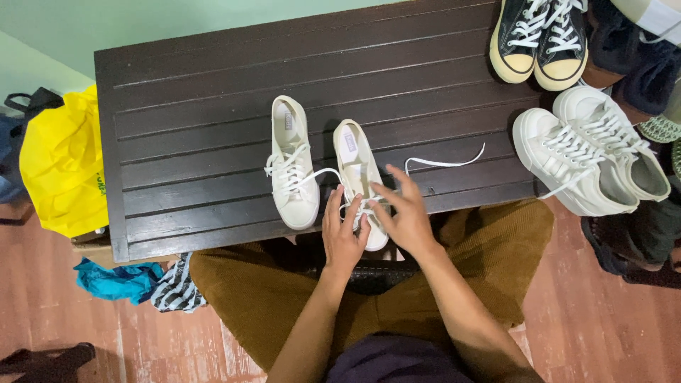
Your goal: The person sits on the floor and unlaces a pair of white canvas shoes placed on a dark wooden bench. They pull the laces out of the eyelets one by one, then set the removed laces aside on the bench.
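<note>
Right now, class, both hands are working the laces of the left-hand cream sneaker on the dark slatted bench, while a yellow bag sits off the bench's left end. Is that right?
Not quite. The head view shows the left hand and right hand on the laces of the right-hand cream sneaker; the left-hand cream sneaker lies untouched. The dark slatted bench and yellow bag are as stated.

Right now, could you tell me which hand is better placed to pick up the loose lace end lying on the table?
Right hand, probably: the loose lace end trails off on its side, while the left hand rests on the shoe's other side.
</note>
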